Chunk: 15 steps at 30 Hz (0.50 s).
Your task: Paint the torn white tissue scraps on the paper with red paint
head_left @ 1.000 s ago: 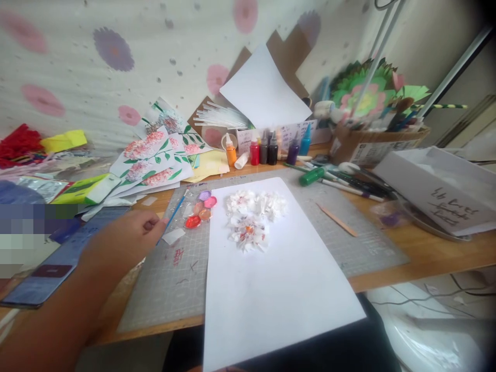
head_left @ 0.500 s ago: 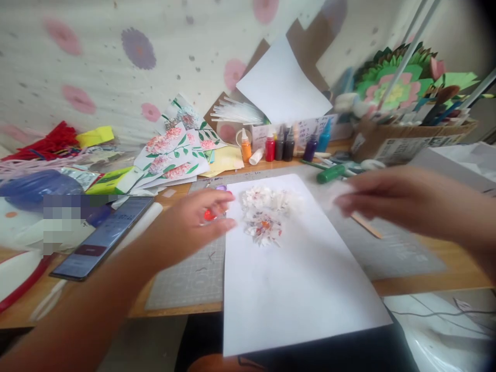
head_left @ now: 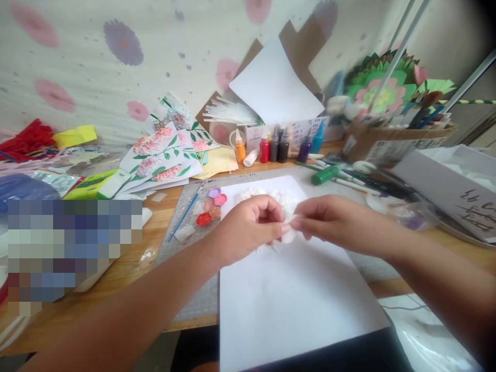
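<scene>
Both hands at work on a piece of thin white paper (head_left: 289, 235), above the white sheet (head_left: 287, 305)

The left hand (head_left: 248, 227) and right hand (head_left: 333, 222) nearly meet, fingers curled and thumb tips closed on the small piece between them; fingers hide much of it, so I can't tell whether it is folded or twisted. Just behind and below, crumpled paper tufts (head_left: 250, 193) lie on the sheet, partly covered by the hands. The step in hand looks like shaping the piece by fingertip; the next move, I judge, calls for a light, even pinch, since such thin stuff could tear. To the left, a blue paintbrush (head_left: 186, 213) and small paint pots (head_left: 203, 219) rest on the cutting mat (head_left: 201, 297), clear of both hands
</scene>
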Available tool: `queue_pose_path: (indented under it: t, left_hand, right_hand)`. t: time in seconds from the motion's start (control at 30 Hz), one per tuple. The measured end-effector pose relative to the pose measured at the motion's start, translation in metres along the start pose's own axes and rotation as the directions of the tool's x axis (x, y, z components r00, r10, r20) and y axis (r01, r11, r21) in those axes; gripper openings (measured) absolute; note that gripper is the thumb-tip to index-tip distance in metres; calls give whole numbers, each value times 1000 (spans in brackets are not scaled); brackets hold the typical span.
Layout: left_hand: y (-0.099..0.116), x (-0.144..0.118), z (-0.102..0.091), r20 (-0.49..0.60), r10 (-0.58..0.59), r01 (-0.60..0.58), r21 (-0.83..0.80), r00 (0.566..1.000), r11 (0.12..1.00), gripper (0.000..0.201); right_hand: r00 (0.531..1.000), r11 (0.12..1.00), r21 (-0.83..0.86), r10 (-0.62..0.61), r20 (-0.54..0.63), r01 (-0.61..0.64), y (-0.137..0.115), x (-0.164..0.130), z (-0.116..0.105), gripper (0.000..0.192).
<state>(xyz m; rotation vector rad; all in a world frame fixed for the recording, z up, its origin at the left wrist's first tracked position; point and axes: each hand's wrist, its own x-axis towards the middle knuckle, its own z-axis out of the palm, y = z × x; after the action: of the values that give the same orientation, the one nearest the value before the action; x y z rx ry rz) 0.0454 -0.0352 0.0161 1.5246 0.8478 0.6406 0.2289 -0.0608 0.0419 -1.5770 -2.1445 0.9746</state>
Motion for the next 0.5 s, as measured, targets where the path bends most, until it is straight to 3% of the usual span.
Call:
queue_pose_path:
  t: [0.17, 0.37, 0.43, 0.5]
  left_hand:
    - [0, 0, 1, -30, -12, 12, 0, 999, 1000, 13]
    - [14, 15, -7, -18, -58, 60, 128, 998, 990, 22]
    - [16, 21, -13, -23, -47, 50, 199, 999, 979, 21]
    - [14, 26, -19, -17, -23, 27, 250, 1000, 968, 22]
  right_hand:
    - [994, 979, 205, 17, -107, 5, 7, -2, 7, 23]
    - [999, 910, 416, 29, -39, -10, 12, 9, 1, 22]
    - [999, 907, 420, 20, -40, -2, 14, 12, -2, 21]
    - [995, 967, 255, 26, -98, 0, 21, 11, -4, 22]
